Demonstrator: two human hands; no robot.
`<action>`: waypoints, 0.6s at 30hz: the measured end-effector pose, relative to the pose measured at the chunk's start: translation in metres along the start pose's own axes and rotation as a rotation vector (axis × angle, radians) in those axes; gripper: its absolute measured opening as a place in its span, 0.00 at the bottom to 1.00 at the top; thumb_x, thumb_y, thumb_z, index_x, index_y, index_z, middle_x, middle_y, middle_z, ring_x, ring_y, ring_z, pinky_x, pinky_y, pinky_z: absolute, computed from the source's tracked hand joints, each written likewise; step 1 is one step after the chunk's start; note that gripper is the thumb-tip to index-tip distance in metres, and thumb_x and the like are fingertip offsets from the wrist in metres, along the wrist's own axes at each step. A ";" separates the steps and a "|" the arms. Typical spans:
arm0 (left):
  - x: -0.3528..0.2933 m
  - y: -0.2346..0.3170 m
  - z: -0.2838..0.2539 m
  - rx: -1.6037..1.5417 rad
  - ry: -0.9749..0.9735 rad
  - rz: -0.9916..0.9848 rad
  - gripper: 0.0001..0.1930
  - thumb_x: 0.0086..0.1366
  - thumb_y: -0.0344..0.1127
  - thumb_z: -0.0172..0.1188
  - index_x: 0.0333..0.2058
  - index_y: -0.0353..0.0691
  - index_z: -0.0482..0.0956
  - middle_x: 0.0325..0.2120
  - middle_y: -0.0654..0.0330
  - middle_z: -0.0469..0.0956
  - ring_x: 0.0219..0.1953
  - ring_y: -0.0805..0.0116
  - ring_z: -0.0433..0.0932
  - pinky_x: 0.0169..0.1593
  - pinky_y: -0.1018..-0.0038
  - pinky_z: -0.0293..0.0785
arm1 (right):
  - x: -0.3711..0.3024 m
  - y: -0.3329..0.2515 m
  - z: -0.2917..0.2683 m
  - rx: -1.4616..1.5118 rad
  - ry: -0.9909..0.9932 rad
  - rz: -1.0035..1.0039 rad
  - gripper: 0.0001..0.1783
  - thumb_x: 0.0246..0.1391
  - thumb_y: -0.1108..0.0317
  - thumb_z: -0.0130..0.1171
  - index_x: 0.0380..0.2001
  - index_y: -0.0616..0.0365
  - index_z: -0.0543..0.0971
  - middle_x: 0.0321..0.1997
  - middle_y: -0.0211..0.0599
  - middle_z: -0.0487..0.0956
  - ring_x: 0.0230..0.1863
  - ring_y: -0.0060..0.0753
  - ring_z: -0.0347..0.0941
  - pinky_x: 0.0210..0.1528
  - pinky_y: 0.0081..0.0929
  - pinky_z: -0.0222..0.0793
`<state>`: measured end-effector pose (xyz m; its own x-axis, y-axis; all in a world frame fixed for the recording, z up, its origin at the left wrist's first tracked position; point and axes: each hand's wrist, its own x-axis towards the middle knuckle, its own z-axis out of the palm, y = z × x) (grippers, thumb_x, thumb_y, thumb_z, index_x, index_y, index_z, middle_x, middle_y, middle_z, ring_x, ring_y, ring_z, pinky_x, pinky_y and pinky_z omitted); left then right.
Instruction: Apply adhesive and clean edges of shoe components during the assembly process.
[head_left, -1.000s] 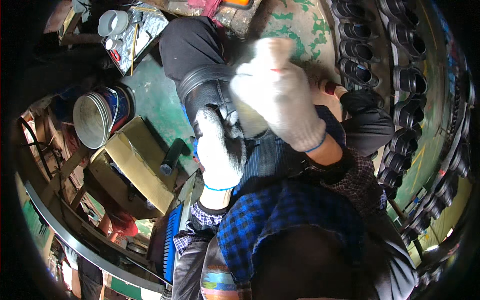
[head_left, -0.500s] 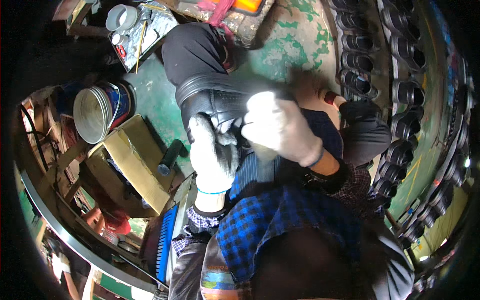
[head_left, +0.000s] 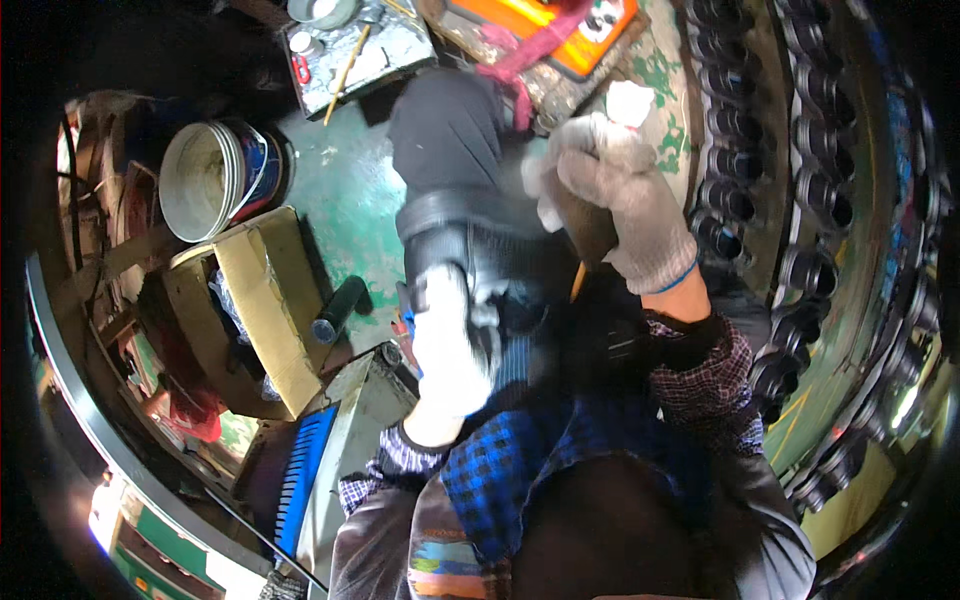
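Note:
A black shoe [head_left: 440, 245] with a ribbed sole edge lies across my lap, its outline partly blurred. My left hand [head_left: 450, 340], in a white knitted glove, grips its near end with fingers curled round it. To the right of the shoe and apart from it, my right hand [head_left: 625, 195] is raised, also gloved and smeared by motion. Its fingers are bent around something dark brown [head_left: 588, 228], too unclear to name. Below that shows a short yellowish stick end [head_left: 578, 281]; whether it belongs to the held thing I cannot tell.
Rows of black shoes [head_left: 735, 160] stand on racks at the right. On the left are a bucket [head_left: 195, 185], an open cardboard box [head_left: 265, 310] and a dark cylinder [head_left: 340, 310]. A small table [head_left: 385, 65] with a pot and brush stands ahead, beside an orange tray [head_left: 600, 35].
My right hand has moved from close over the shoe out to the right and farther ahead. My left hand keeps its grip on the shoe. The whole view has shifted.

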<state>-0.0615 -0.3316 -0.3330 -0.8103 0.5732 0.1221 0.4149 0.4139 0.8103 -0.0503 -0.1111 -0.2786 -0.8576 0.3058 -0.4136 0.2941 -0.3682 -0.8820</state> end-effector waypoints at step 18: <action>-0.045 -0.027 -0.014 -0.715 -0.217 -0.872 0.10 0.64 0.34 0.49 0.40 0.35 0.71 0.28 0.57 0.74 0.28 0.67 0.73 0.33 0.73 0.71 | 0.314 0.073 0.105 -1.233 -0.196 -0.342 0.17 0.56 0.57 0.48 0.41 0.55 0.78 0.41 0.42 0.78 0.42 0.39 0.74 0.44 0.33 0.69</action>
<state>-0.0420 -0.3782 -0.3520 -0.5890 0.4276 -0.6858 -0.6387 0.2736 0.7192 -0.3423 -0.1346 -0.4492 -0.9824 0.0512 -0.1798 0.1514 0.7825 -0.6040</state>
